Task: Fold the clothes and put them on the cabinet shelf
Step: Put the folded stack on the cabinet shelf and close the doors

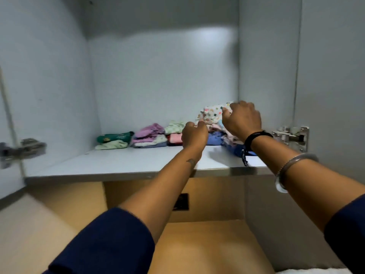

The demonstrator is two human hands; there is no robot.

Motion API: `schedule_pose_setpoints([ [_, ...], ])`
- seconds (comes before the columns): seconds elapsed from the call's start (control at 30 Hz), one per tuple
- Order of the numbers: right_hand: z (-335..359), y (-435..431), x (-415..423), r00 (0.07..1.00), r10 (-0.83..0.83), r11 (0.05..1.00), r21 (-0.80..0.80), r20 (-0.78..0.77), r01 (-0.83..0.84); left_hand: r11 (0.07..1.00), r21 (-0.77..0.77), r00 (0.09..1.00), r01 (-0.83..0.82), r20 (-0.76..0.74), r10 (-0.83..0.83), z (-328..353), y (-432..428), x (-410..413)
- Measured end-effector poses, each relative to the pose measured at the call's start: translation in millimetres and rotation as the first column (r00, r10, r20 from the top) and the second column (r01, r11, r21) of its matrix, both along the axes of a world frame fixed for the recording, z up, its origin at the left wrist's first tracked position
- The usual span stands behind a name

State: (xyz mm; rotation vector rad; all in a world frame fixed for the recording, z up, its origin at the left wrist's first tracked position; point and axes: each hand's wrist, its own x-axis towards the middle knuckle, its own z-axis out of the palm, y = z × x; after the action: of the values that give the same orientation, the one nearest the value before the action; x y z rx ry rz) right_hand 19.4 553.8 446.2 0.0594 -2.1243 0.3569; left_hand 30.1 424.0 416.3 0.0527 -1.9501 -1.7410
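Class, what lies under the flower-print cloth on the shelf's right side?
Pink and blue folded clothes are stacked under the flower-print cloth. The right hand pinching it covers the rest of them.

The left hand [194, 136] hides its fingertips and part of the blue cloth [214, 139]; the right hand [242, 121] covers the flowered cloth [211, 114] at one end.

Smooth matt pale-grey laminate cabinet shelf [118, 165], soft matt cloth of folded clothes [148, 135] at 12 o'clock, printed garment [212, 113] of thin soft cloth at 1 o'clock, shiny metal hinge [292, 135] at 3 o'clock, glossy translucent bangle [280, 185], matt navy cloth sleeve [110, 240]
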Motion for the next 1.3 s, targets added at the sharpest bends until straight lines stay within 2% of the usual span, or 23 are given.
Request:
schedule_pose_setpoints([
  [0.1, 11.6, -54.6, 56.9, 0.978, 0.198, 0.978, 0.077, -0.071, -0.192, 0.967, -0.123, 0.946, -0.223, -0.266, 0.184, -17.4, -63.8, 86.5],
  [0.17, 18.4, -105.5, 103.8, 0.932, 0.344, 0.928, 0.193, -0.117, -0.318, 0.884, -0.183, 0.842, -0.431, -0.432, 0.321, -33.4, -114.4, 152.6],
  [0.3, 38.4, -222.8, 206.2, 0.768, 0.599, 0.766, 0.440, -0.227, -0.468, 0.569, -0.215, 0.531, -0.794, -0.702, 0.475, -51.9, -210.6, 281.5],
  [0.4, 43.6, -309.3, 293.9, 0.588, 0.751, 0.641, 0.544, -0.300, -0.541, 0.296, -0.179, 0.320, -0.938, -0.775, 0.546, -58.5, -275.6, 364.7],
  [0.47, 48.5, -350.7, 343.0, 0.508, 0.803, 0.580, 0.601, -0.310, -0.550, 0.155, -0.186, 0.242, -0.970, -0.760, 0.603, -63.8, -306.3, 401.6],
  [0.5, 51.3, -368.1, 365.2, 0.492, 0.816, 0.560, 0.625, -0.304, -0.543, 0.126, -0.210, 0.242, -0.969, -0.732, 0.636, -67.1, -319.5, 415.6],
  [0.57, 62.3, -398.3, 397.7, 0.505, 0.820, 0.534, 0.679, -0.270, -0.504, 0.160, -0.290, 0.318, -0.944, -0.658, 0.683, -73.0, -336.6, 431.8],
  [0.63, 73.1, -419.2, 414.2, 0.577, 0.782, 0.535, 0.729, -0.236, -0.427, 0.239, -0.393, 0.443, -0.888, -0.591, 0.674, -77.5, -343.5, 434.1],
  [0.7, 80.9, -426.1, 418.1, 0.662, 0.714, 0.558, 0.757, -0.228, -0.341, 0.308, -0.420, 0.513, -0.854, -0.578, 0.635, -83.0, -345.6, 433.7],
  [0.8, 82.1, -415.8, 417.4, 0.707, 0.646, 0.587, 0.780, -0.288, -0.218, 0.430, -0.312, 0.526, -0.847, -0.598, 0.604, -83.6, -342.3, 436.8],
  [0.87, 80.9, -400.9, 417.7, 0.709, 0.621, 0.597, 0.788, -0.335, -0.151, 0.469, -0.310, 0.549, -0.827, -0.624, 0.555, -86.8, -335.5, 437.1],
  [0.9, 80.5, -390.3, 414.7, 0.704, 0.614, 0.611, 0.780, -0.358, -0.136, 0.459, -0.338, 0.557, -0.822, -0.647, 0.521, -89.6, -330.2, 435.9],
  [1.0, 84.2, -349.9, 395.4, 0.700, 0.576, 0.668, 0.737, -0.422, -0.104, 0.332, -0.476, 0.580, -0.814, -0.691, 0.431, -91.1, -315.5, 419.2],
  [1.07, 88.8, -319.4, 376.4, 0.751, 0.498, 0.693, 0.720, -0.434, -0.043, 0.335, -0.535, 0.632, -0.775, -0.664, 0.401, -88.2, -300.2, 393.3],
  [1.2, 96.0, -279.0, 338.5, 0.847, 0.315, 0.734, 0.675, -0.427, 0.068, 0.521, -0.540, 0.731, -0.661, -0.620, 0.285, -83.0, -251.3, 328.4],
  [1.3, 99.5, -262.2, 299.4, 0.904, 0.207, 0.778, 0.623, -0.374, 0.079, 0.579, -0.543, 0.760, -0.608, -0.610, 0.225, -88.6, -215.7, 278.3],
])
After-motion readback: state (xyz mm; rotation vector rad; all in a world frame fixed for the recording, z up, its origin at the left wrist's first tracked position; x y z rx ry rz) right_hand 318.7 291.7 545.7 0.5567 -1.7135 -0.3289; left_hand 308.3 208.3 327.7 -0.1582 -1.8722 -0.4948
